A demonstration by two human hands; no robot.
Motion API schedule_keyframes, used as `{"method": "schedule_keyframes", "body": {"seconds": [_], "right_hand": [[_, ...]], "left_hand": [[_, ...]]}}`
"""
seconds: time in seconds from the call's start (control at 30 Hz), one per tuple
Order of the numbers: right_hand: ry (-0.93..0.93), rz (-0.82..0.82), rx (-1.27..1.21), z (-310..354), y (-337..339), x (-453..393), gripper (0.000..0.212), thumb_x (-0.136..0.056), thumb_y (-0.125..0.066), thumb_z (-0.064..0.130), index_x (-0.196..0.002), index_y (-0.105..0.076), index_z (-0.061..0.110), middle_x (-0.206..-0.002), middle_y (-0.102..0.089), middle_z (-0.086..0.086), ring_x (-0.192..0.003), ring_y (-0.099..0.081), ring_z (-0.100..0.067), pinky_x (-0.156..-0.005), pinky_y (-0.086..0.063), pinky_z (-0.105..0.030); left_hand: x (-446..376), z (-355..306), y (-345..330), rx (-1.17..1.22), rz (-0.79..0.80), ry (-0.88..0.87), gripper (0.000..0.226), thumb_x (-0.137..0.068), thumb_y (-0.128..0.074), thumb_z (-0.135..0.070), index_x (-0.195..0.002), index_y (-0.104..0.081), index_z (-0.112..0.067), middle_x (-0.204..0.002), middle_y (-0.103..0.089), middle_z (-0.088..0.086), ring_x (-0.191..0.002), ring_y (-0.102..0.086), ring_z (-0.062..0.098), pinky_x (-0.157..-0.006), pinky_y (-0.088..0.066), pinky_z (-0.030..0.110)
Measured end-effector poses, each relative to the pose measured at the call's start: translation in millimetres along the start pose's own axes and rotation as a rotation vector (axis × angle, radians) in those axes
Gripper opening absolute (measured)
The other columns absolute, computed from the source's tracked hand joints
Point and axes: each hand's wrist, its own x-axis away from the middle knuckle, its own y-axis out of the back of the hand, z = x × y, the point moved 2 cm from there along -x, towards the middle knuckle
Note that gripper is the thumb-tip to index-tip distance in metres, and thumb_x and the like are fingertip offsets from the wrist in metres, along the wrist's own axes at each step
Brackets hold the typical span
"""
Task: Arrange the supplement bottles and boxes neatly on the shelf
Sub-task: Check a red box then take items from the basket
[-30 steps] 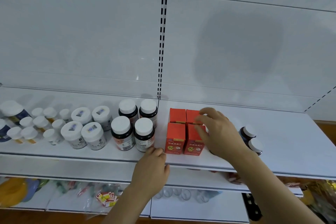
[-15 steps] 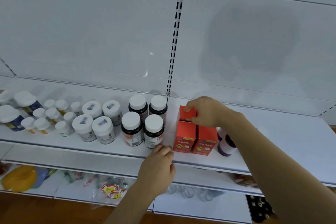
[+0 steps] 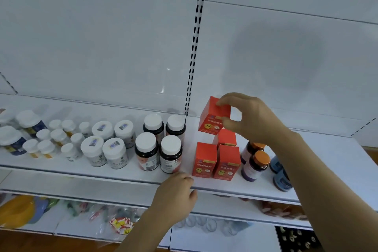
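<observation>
My right hand [image 3: 250,117] pinches a red supplement box [image 3: 212,116] and holds it in the air, tilted, above the back of the white shelf [image 3: 327,161]. Below it stand three more red boxes: two in front [image 3: 204,159] [image 3: 227,162] and one behind [image 3: 225,139]. Left of them are dark bottles with white caps [image 3: 159,149]. To the right stand two amber bottles with orange caps [image 3: 255,164] and blue bottles [image 3: 281,178], partly hidden by my right forearm. My left hand [image 3: 176,196] rests on the shelf's front edge and holds nothing.
Further left stand white jars [image 3: 104,147], several small white bottles [image 3: 53,139] and large blue-labelled bottles [image 3: 14,139]. The shelf's right end is bare. A lower shelf [image 3: 235,206] holds packets and clear cups [image 3: 204,224]. A slotted upright [image 3: 195,47] runs up the back wall.
My right hand has lifted one red box off the shelf from the rear row and raised it. The amber and blue bottles have come into view. My left hand stays at the shelf edge.
</observation>
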Motion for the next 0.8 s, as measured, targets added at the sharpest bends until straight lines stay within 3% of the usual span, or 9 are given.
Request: {"method": "schedule_keyframes", "body": {"seconds": [0.03,0.1,0.2,0.27,0.37,0.5,0.6,0.7,0.8], "right_hand": [[0.015,-0.064,-0.036,4.3,7.1,4.4,0.037,-0.086,-0.074,0.017,-0.123,-0.068,0.018,-0.121,-0.067,0.008,-0.1,-0.058,0.001,-0.088,-0.045,-0.009],[0.041,-0.169,-0.123,13.9,19.0,13.8,0.034,-0.085,-0.075,0.014,-0.119,-0.07,0.016,-0.116,-0.069,0.007,-0.1,-0.061,-0.001,-0.09,-0.05,-0.015],[-0.024,-0.198,-0.321,31.1,31.3,31.1,0.029,-0.087,-0.074,0.014,-0.115,-0.07,0.021,-0.113,-0.07,0.015,-0.106,-0.066,-0.011,-0.092,-0.054,-0.027],[-0.082,-0.179,-0.442,43.8,35.2,42.4,0.028,-0.086,-0.073,0.017,-0.111,-0.07,0.028,-0.108,-0.071,0.017,-0.106,-0.066,-0.01,-0.092,-0.054,-0.024],[-0.151,-0.194,-0.609,59.6,36.3,54.7,0.025,-0.083,-0.068,0.023,-0.105,-0.07,0.032,-0.104,-0.072,0.016,-0.103,-0.069,-0.012,-0.089,-0.055,-0.024],[-0.239,-0.26,-0.777,67.5,37.5,66.5,0.018,-0.088,-0.071,0.021,-0.1,-0.071,0.034,-0.1,-0.074,0.012,-0.096,-0.072,-0.013,-0.076,-0.057,-0.025],[-0.319,-0.31,-0.928,70.1,32.1,80.6,0.034,-0.092,-0.072,0.03,-0.125,-0.061,0.034,-0.12,-0.071,0.009,-0.11,-0.068,-0.011,-0.085,-0.056,-0.029],[-0.359,-0.332,-0.995,73.6,17.1,102.3,0.063,-0.084,-0.07,0.047,-0.141,-0.043,0.044,-0.14,-0.059,0.01,-0.125,-0.061,-0.014,-0.097,-0.054,-0.038],[-0.407,-0.32,-1.112,85.9,-1.6,116.3,0.054,-0.085,-0.066,0.029,-0.136,-0.049,0.032,-0.129,-0.068,0.006,-0.116,-0.066,-0.017,-0.088,-0.058,-0.035]], "left_hand": [[1.1,-4.2,12.9,0.014,-0.005,0.034,0.028,-0.098,-0.043,-0.039,-0.104,-0.064,-0.02,-0.107,-0.063,-0.008,-0.099,-0.056,0.012,-0.085,-0.049,0.03],[2.0,-9.4,42.7,0.11,-0.094,0.084,0.024,-0.097,-0.045,-0.039,-0.092,-0.064,-0.025,-0.089,-0.067,-0.008,-0.083,-0.06,0.01,-0.076,-0.051,0.033],[3.4,-18.3,94.5,0.373,-0.317,0.114,0.024,-0.097,-0.052,-0.037,-0.075,-0.059,-0.029,-0.07,-0.063,-0.014,-0.071,-0.059,0.002,-0.063,-0.046,0.021],[3.4,-31.1,122.8,0.613,-0.402,0.09,0.018,-0.095,-0.053,-0.05,-0.1,-0.065,-0.037,-0.092,-0.067,-0.026,-0.089,-0.061,-0.009,-0.075,-0.045,0.009],[2.1,-53.8,139.9,0.832,-0.292,-0.018,0.044,-0.091,-0.054,-0.061,-0.13,-0.054,-0.04,-0.119,-0.065,-0.025,-0.112,-0.06,-0.006,-0.091,-0.049,0.017],[6.2,-64.5,136.7,0.979,-0.256,-0.051,0.048,-0.083,-0.063,-0.058,-0.128,-0.056,-0.041,-0.117,-0.069,-0.019,-0.11,-0.065,0.003,-0.089,-0.056,0.027],[6.6,-69.7,133.3,1.102,-0.273,-0.01,0.046,-0.08,-0.067,-0.061,-0.122,-0.06,-0.044,-0.112,-0.071,-0.009,-0.106,-0.068,0.012,-0.083,-0.059,0.034],[5.9,-74.6,135.2,1.155,-0.326,0.036,0.038,-0.085,-0.066,-0.059,-0.119,-0.061,-0.044,-0.106,-0.072,-0.01,-0.099,-0.07,0.011,-0.076,-0.058,0.032],[5.6,-77.4,139.6,1.187,-0.398,0.093,0.042,-0.079,-0.062,-0.059,-0.117,-0.063,-0.041,-0.099,-0.073,-0.013,-0.092,-0.071,0.007,-0.065,-0.054,0.022]]}}
